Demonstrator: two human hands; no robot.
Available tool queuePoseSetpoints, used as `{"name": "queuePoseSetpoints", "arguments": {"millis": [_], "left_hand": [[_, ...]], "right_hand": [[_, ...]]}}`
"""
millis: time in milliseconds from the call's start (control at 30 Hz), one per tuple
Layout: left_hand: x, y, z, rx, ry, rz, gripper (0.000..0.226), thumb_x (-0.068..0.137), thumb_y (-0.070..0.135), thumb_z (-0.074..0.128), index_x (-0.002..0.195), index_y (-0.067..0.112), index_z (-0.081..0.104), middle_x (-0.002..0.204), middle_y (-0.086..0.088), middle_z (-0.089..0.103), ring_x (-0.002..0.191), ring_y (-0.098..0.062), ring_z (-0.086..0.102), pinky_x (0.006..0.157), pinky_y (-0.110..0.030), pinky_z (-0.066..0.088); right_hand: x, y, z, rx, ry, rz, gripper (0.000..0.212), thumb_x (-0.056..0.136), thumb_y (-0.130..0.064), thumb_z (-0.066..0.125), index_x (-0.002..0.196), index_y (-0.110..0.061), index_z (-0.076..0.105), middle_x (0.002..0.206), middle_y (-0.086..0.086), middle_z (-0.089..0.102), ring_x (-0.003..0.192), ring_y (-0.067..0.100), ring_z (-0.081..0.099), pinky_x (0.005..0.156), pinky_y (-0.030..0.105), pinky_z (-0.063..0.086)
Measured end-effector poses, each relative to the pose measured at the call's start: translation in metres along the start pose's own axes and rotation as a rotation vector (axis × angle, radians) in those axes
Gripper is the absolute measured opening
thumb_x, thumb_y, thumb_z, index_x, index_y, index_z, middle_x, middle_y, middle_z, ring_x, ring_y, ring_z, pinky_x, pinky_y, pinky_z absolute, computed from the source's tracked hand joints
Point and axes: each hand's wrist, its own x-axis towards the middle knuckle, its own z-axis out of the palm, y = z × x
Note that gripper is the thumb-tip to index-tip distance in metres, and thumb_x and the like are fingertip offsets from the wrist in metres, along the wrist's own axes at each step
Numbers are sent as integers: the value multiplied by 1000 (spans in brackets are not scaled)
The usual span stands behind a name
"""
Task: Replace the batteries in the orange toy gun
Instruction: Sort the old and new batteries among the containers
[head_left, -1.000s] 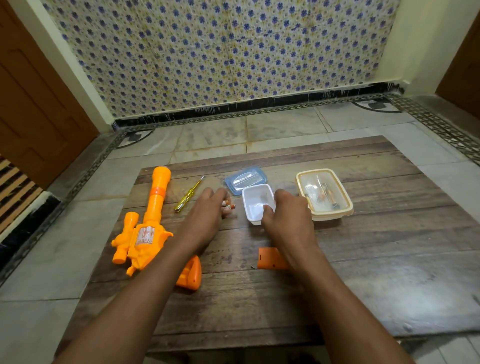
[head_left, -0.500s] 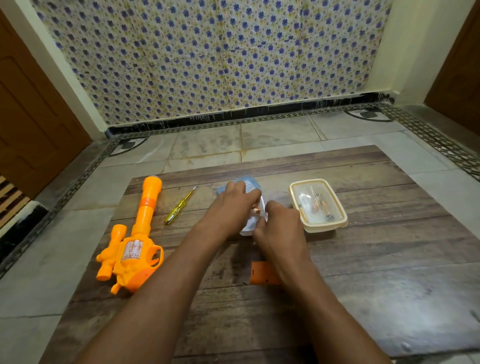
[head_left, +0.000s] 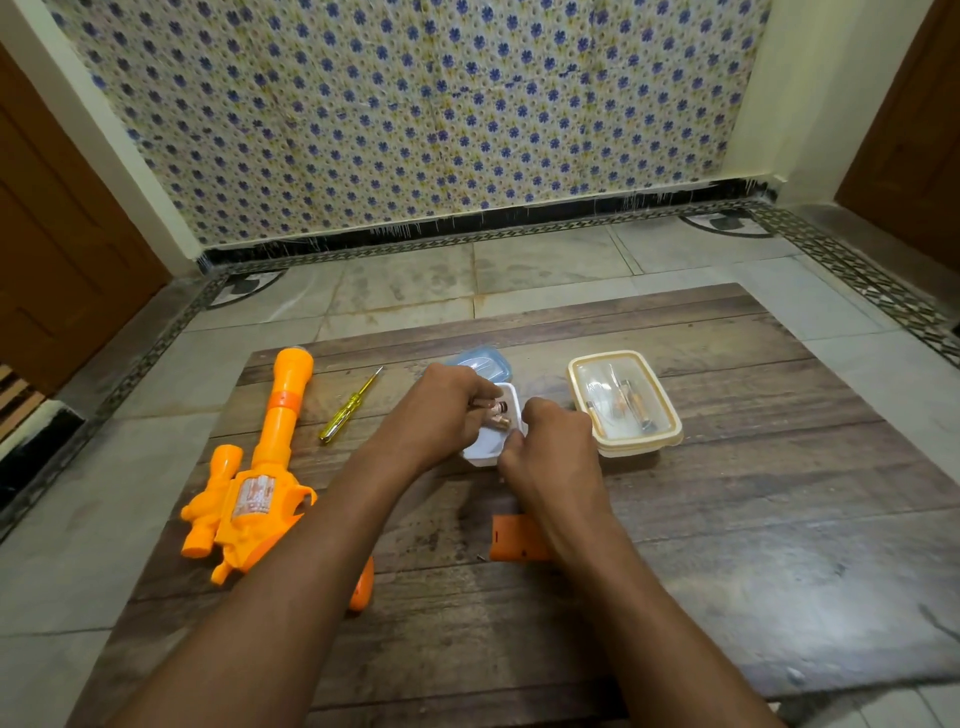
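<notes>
My left hand is curled round a small bunch of batteries, their copper-coloured ends poking out past my fingers right above the open white tub. My right hand pinches the tub's near right corner, I'd say to steady it so the light plastic does not skid while the cells go in or come out. The two hands are close together, nearly touching over the tub. Just behind the tub lies its blue lid, set aside to leave the mouth open. Just right of the tub is a cream box with its clear lid on. A few cells or small tools show through it, but I cannot tell which. Left of the tub lies a yellow screwdriver, and farther left the orange gun lies flat, barrel pointing away from me, its grip hidden under my left forearm. Nearer me than the tub, partly under my right wrist, is the orange cover, off the gun, so I judge the battery bay is open. All of this sits on a wooden board. The gun carries a white and red sticker, but its print is too small to read, and I can make out no brand on the batteries either.
</notes>
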Motion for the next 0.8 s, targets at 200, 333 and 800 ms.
{"name": "queuePoseSetpoints", "arguments": {"millis": [200, 333, 800], "left_hand": [[-4, -1, 0, -59, -16, -17, 39, 81, -8, 74, 114, 11, 80, 105, -5, 80, 87, -6, 73, 82, -15, 55], [-6, 2, 0, -93, -29, -48, 46, 80, -17, 66, 113, 12, 80, 104, -4, 80, 69, 14, 59, 69, 2, 45], [3, 8, -3, 174, -86, 167, 36, 69, -5, 77, 86, 26, 82, 87, 4, 76, 90, -20, 62, 77, -42, 54]], "right_hand": [[-1, -2, 1, 16, 0, 23, 19, 96, -20, 63, 109, -8, 68, 95, 8, 70, 79, 19, 64, 63, 28, 50], [-1, -2, -1, 14, -1, 23, 16, 95, -19, 62, 103, -7, 68, 93, 10, 69, 72, 18, 54, 55, 24, 36], [-2, -3, -3, 24, 5, 8, 18, 97, -22, 61, 102, -6, 68, 90, 11, 67, 73, 19, 55, 62, 28, 40]]}}
